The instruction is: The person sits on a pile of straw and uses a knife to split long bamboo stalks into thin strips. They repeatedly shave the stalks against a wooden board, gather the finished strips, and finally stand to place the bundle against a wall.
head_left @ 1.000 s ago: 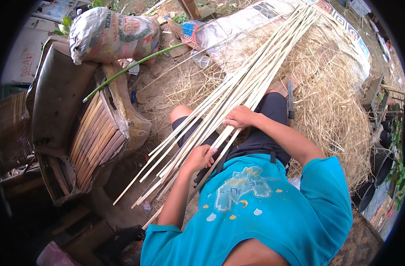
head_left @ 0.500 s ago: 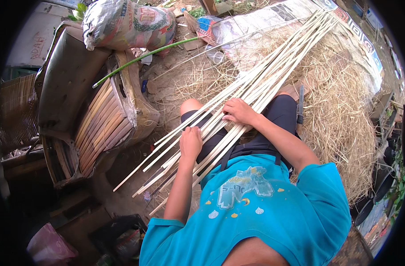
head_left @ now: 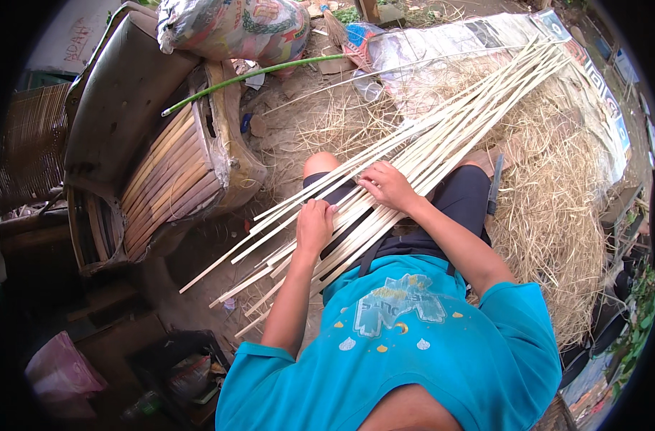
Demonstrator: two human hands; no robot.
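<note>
A loose bundle of long, pale bamboo strips (head_left: 442, 144) lies slantwise across my thighs, from the lower left to the far right. The strips fan apart at the near left end. My left hand (head_left: 316, 225) is closed around some of them near that end, its thumb toward the right. Farther up the bundle, my right hand (head_left: 389, 188) bends its fingers over other strips, pinching them. The fingertips of both hands are partly hidden among the strips. The two hands are a short way apart.
Pale shavings (head_left: 550, 237) are heaped at the right, partly over a printed sheet (head_left: 428, 54). A dark blade-like tool (head_left: 496, 185) stands beside my right thigh. To the left are a worn slatted armchair (head_left: 169, 172), a green stalk (head_left: 252, 74) and a stuffed sack (head_left: 234, 29).
My left hand has turned, so its thumb now shows. The right hand stays at nearly the same spot on the bundle. The strips' near ends have shifted slightly, and the whole view has tilted a little.
</note>
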